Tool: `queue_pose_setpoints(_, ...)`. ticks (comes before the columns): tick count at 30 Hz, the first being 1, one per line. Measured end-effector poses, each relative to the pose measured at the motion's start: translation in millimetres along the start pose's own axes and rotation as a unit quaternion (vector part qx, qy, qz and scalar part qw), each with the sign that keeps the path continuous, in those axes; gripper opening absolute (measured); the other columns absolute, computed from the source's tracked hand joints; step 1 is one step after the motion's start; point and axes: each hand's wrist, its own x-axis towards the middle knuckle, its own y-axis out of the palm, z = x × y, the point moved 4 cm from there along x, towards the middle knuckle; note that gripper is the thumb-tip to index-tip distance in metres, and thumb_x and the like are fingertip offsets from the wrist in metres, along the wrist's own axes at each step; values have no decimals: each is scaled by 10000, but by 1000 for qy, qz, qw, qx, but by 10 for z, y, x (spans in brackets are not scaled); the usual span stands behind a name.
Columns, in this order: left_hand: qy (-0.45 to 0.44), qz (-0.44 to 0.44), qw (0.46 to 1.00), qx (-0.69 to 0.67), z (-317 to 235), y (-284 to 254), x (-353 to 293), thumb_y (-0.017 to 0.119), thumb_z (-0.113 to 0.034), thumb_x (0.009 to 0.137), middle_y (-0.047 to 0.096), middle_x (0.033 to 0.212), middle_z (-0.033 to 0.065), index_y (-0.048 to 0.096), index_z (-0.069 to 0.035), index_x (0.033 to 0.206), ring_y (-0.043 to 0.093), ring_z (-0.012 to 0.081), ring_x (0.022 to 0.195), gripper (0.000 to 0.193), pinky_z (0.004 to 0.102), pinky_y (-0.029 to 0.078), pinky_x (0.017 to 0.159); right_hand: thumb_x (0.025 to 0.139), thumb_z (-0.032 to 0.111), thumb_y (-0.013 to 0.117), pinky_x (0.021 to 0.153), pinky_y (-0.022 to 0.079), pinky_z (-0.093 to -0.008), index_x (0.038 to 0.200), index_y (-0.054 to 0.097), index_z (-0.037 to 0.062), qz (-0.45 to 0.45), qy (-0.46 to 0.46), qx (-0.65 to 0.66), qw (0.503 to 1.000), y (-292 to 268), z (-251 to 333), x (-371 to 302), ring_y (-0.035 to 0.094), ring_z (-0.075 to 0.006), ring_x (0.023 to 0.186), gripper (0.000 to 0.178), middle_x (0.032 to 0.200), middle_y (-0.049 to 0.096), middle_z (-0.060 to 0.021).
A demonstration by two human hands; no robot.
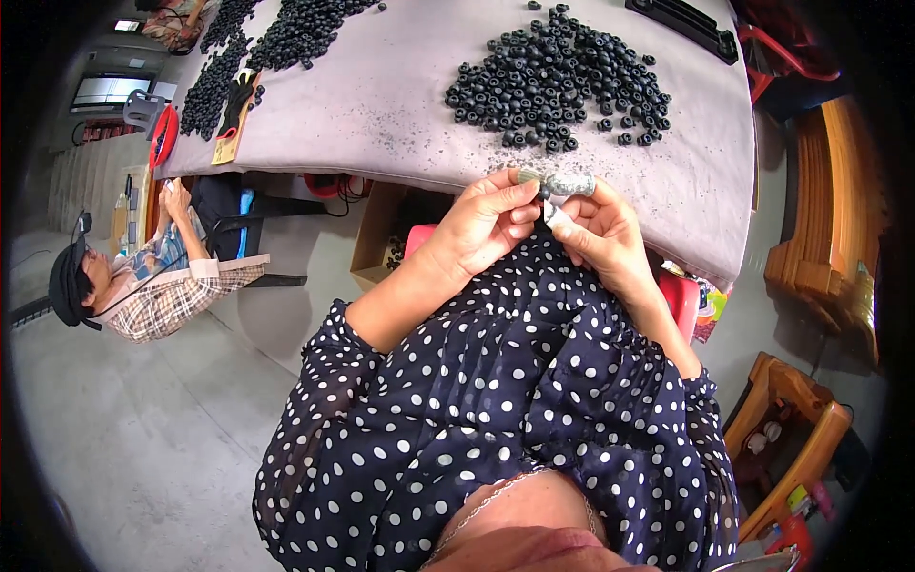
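Observation:
My left hand and my right hand meet in front of my chest, just off the table's near edge. My left fingertips pinch a small black round piece, mostly hidden by the fingers. Between my right thumb and fingers is a small flat whitish piece with dark smudges, set against the black one; its kind I cannot make out. Greenish-grey wrapping covers my right index finger, and similar wrapping sits on the left index fingertip. Beyond the hands lies a heap of small black ring-like pieces.
Grey cloth covers the table, with dark crumbs scattered on it. More black pieces lie at the far left, beside black-handled scissors. A black tray is far right. Another person sits at left. A cardboard box stands below.

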Motion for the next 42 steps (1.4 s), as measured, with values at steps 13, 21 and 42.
queue_pose_setpoints(13, -12, -7, 1000, -19, 42, 32, -40, 615, -95, 834, 561, 771, 12, 576, -62, 861, 495, 83, 631, 57, 202, 424, 513, 805, 55, 646, 493, 374, -131, 1100, 515, 38, 15, 13, -7, 1000, 13, 11, -17, 518, -13, 645, 323, 804, 570, 18)
queue_pose_setpoints(21, -11, -14, 1000, -5, 44, 12, -43, 613, -87, 834, 560, 758, 8, 582, -61, 853, 501, 84, 624, 45, 203, 428, 520, 802, 67, 652, 465, 367, -132, 1097, 530, 23, 21, 15, 46, 999, -27, -42, -8, 506, -13, 622, 323, 795, 572, 14)
queue_pose_setpoints(42, -10, -16, 1000, -11, 74, -25, -25, 602, -59, 832, 575, 757, 16, 596, -21, 905, 515, 72, 606, 83, 181, 457, 523, 814, 89, 645, 398, 340, -165, 1023, 589, 5, 1, 57, 90, 994, -129, -168, 32, 455, -35, 484, 232, 707, 576, -1)
